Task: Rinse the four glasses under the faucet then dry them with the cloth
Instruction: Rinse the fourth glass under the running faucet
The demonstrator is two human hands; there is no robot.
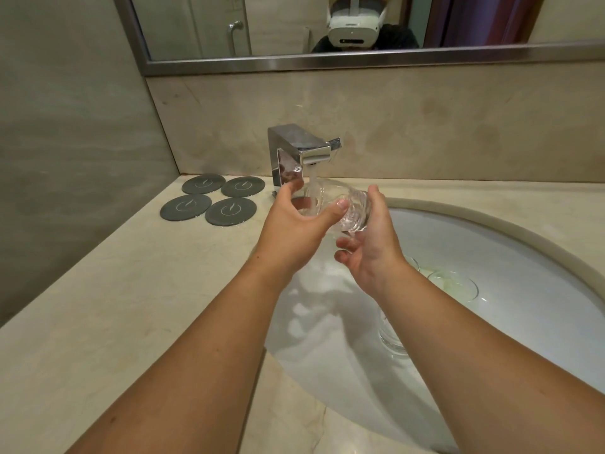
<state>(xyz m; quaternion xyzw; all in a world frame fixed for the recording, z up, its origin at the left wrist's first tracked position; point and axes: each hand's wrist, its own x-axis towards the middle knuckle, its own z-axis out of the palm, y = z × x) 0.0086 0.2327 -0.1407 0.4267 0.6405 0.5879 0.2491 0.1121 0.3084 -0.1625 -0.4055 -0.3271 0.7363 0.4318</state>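
Forearms are being stretched over the sink (474, 237), the glass (343, 209) being held sideways under the faucet (304, 152), axis left-right, gripped by the left hand (294, 224) and cupped at its base by the right hand (371, 247), fingers (373, 193) curled.

Partly covered by the right forearm (465, 326), the glasses (455, 285) in the sink (510, 239) could not be counted — the sink itself was cut by the right edge, the mirror (196, 27) by the top.

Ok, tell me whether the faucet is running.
Running: a stream of water falls from the faucet onto the clear glass held beneath it.
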